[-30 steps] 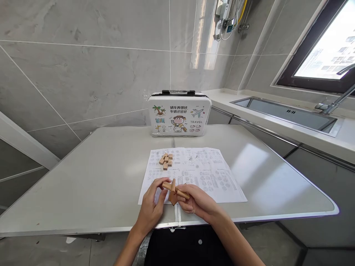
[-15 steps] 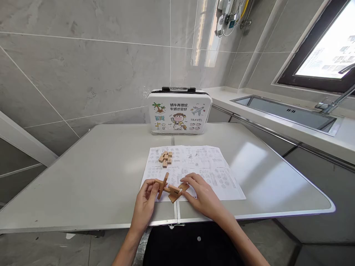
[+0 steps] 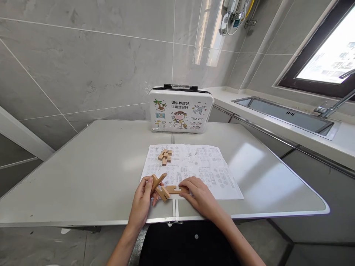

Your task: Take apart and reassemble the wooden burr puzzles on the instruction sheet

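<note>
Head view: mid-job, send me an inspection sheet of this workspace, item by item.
Surface: grey table, seam down the middle; printed sheet at the near edge.
Job's things: two crossed wooden pieces; a notched bar flat on the sheet, touching them.
Clutter: pile of small blocks on the sheet; illustrated case upright at the far edge.
Grips: left hand shut on the crossed pieces; right hand fingertips on the bar's end, grip unclear.
Cables: hoses high on the wall, off the table.
Surroundings: tiled wall; sink and window to the right.
</note>
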Available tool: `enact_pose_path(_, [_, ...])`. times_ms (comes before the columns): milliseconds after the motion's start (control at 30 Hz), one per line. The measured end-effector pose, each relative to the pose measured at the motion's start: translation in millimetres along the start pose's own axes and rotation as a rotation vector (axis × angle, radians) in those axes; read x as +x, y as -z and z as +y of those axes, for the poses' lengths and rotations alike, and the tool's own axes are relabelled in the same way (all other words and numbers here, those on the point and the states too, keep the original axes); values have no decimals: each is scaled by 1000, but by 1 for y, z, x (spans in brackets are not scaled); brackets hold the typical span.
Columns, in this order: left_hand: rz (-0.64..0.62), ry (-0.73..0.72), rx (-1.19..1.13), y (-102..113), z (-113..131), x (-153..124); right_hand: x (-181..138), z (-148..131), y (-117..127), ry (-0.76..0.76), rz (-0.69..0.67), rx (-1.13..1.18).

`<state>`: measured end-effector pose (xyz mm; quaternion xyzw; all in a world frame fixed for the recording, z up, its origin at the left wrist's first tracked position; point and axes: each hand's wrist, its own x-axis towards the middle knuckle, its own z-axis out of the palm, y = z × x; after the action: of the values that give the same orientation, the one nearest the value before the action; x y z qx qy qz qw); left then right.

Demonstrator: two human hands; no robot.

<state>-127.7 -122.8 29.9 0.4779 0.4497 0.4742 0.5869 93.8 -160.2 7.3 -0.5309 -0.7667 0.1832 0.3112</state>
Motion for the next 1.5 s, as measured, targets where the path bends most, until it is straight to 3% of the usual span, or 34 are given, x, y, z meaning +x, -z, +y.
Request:
enact_pose_path(300, [18,48,-15,4,-7,3,-2,2,-1,20,228,56])
enact_pose_path(500, [32,79,-61,4,-10,4,8,-23,5,44,369,223])
enact_pose_path(700, [37,106,-68,8,-14,5,23,-49,2,171,335,296])
enact_pose_path(933, [-13,30,-37,14,-17,4,27,-51,0,236,267,331])
enact_pose_path(1233, [-87,-4,-20,11,-8,2,26,-52,-8,248,148,387])
enact_pose_path(1500, [-111,6,-42,10,-3,1,28,-47,-22,147,123,512])
